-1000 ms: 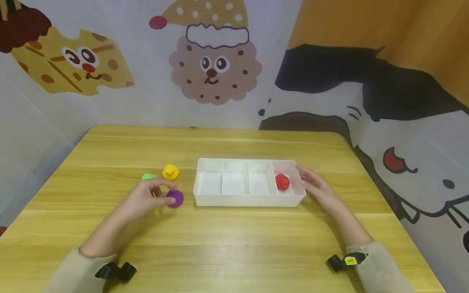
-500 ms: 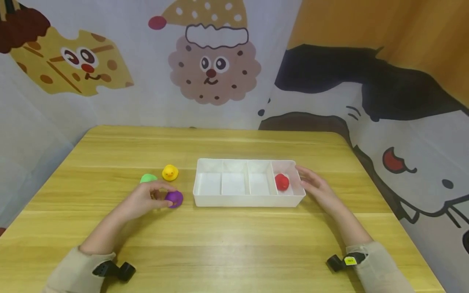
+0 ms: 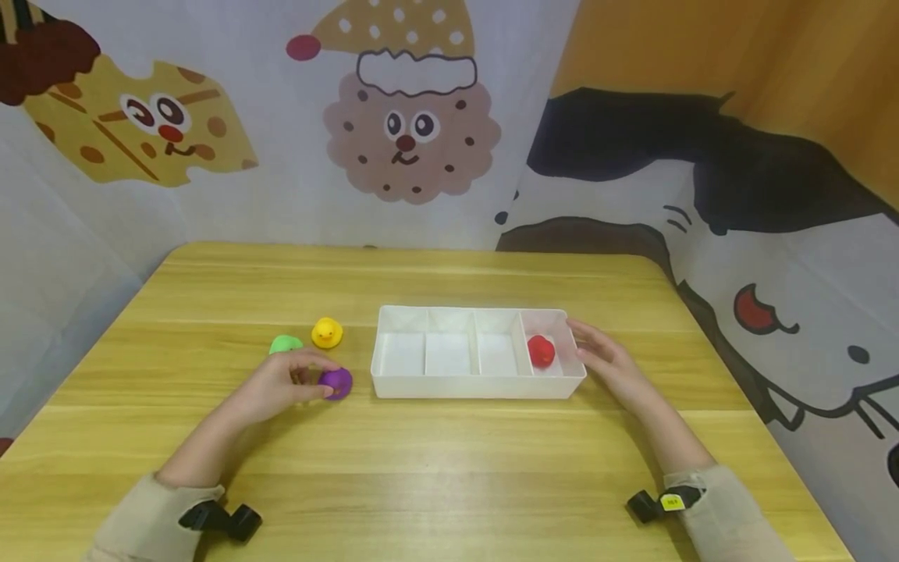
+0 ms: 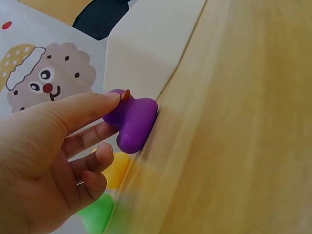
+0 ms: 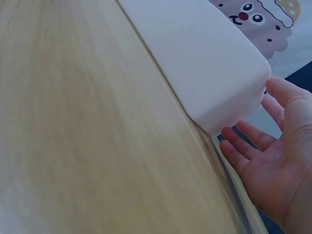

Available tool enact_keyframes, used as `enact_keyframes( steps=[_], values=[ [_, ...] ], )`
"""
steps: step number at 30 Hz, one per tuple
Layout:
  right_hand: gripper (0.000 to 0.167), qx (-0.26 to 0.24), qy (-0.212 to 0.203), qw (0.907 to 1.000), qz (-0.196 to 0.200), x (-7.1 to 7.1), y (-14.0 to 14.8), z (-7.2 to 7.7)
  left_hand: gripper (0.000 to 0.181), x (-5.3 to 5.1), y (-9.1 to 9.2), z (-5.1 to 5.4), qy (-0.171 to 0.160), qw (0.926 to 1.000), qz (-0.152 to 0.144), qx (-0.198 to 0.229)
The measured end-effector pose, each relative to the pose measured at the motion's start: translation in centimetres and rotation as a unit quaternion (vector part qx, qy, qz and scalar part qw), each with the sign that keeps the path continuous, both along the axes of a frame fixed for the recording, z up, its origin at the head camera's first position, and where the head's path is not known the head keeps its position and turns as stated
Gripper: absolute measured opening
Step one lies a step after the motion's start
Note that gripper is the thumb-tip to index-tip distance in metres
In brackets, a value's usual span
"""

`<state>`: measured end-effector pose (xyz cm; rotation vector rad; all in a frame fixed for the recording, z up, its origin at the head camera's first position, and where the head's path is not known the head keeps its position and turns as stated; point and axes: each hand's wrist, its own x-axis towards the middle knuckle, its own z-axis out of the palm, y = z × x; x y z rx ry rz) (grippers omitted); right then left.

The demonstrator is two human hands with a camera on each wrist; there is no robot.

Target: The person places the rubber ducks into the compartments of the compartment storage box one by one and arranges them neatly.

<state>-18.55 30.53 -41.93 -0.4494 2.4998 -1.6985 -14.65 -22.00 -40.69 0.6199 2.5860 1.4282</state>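
Observation:
The left hand (image 3: 277,384) pinches a purple toy duck (image 3: 339,382) between thumb and forefinger; in the left wrist view the thumb lies on the head of the purple duck (image 4: 136,122). Behind that hand a green toy (image 3: 285,343) is partly hidden, and a yellow duck (image 3: 326,333) sits just beyond the purple one. The right hand (image 3: 618,371) rests its fingertips against the right end of a white box (image 3: 470,386) with several compartments. In the right wrist view its fingers are spread at the corner of the box (image 5: 219,73). A red toy (image 3: 541,351) lies in the rightmost compartment.
The wooden table (image 3: 435,476) has its far edge against a curtain (image 3: 281,195) printed with cartoon figures. Both forearms reach in from the near side, each with a small black camera strapped at the wrist.
The left thumb and forefinger have closed a little on the purple duck, and slightly more of the green toy shows. The right hand and the box have stayed in place.

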Motion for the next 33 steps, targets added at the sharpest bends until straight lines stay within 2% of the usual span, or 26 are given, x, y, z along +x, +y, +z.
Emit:
enact_keyframes(
  steps=[16,26,33],
  values=[
    [0.051,0.006,0.0,1.0,-0.004,0.1,0.0,-0.1,0.032,0.3,0.1,0.3,0.031,0.9994,0.014,-0.005],
    [0.052,0.002,-0.001,1.0,-0.002,0.0,0.1,-0.1,0.031,0.6,0.4,1.2,0.076,0.9968,0.024,0.003],
    [0.052,0.002,-0.005,1.0,-0.002,0.0,0.1,-0.1,0.03,0.7,0.8,1.9,0.083,0.9962,0.029,0.002]
  ],
)
